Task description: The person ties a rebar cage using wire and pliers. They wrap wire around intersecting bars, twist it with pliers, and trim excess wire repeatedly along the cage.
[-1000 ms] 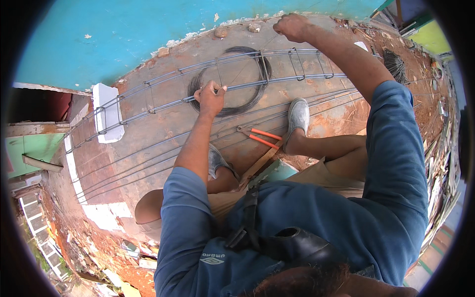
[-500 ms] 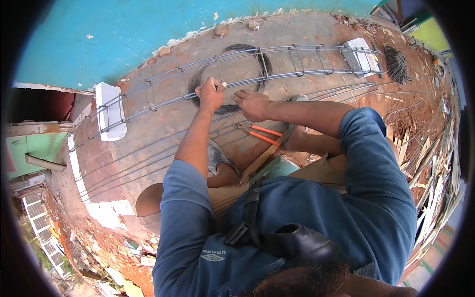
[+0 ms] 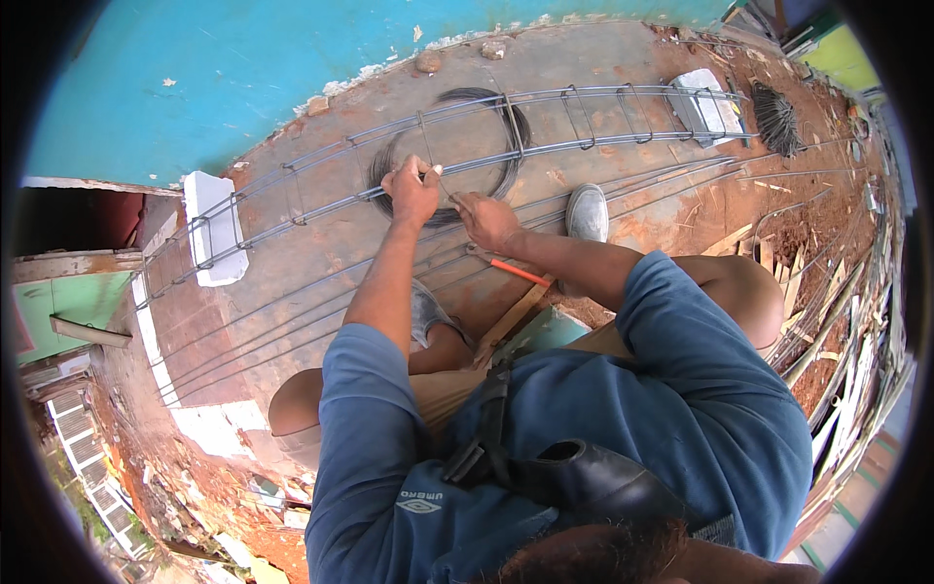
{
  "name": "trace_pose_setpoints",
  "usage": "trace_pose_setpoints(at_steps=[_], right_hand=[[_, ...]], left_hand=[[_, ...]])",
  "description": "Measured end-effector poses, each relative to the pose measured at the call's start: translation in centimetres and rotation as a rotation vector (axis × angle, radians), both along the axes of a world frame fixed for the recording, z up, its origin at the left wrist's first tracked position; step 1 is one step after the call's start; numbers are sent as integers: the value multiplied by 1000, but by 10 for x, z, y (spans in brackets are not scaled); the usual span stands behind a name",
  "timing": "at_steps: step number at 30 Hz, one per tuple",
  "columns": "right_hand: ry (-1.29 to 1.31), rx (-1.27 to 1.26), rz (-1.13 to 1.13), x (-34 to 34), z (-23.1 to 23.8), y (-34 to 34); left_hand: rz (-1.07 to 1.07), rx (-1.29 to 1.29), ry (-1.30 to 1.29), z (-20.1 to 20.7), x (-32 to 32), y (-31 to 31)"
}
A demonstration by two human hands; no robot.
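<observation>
A long rebar cage (image 3: 574,143), made of thin bars with square stirrups, stretches across in front of me. My left hand (image 3: 414,200) is closed at its nearer bars, where a stirrup meets them; its fingertips hide the joint. Just to the right, my right hand (image 3: 489,224) is closed around a thin, dark, rod-like piece pointing toward the left fingers. Its exact kind is too small to make out. Beneath the cage and partly behind my hands lies a coil of dark wire (image 3: 519,141). Pincers with orange handles (image 3: 519,272) lie below my right wrist, partly covered by that forearm.
White blocks prop the cage at the left (image 3: 216,234) and right (image 3: 705,109). Loose straight bars (image 3: 642,182) lie between the cage and my feet. A bundle of dark metal pieces (image 3: 775,119) sits far right. A turquoise wall (image 3: 243,78) rises behind; wood scraps lie at right.
My right hand has gone from fingers stretched over the coil to a closed grip lower down. The right elbow has come in and down, uncovering my shoe. The left hand stays nearly in place.
</observation>
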State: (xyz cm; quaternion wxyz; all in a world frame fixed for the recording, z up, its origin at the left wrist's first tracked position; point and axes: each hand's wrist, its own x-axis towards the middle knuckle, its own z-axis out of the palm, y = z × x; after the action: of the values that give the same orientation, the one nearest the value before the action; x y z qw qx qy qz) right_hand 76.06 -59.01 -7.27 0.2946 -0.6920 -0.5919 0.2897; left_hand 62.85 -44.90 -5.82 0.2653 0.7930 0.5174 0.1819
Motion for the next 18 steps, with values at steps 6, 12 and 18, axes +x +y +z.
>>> trace_pose_setpoints(at_steps=[6,12,18], right_hand=[[666,125,-336,-51,11,4],[396,154,-362,-48,4,11],[353,45,-107,-27,49,35]], left_hand=[[-75,296,-290,-10,-4,-12],[-171,259,-340,-6,-21,-9],[-279,239,-259,-6,-40,-4]])
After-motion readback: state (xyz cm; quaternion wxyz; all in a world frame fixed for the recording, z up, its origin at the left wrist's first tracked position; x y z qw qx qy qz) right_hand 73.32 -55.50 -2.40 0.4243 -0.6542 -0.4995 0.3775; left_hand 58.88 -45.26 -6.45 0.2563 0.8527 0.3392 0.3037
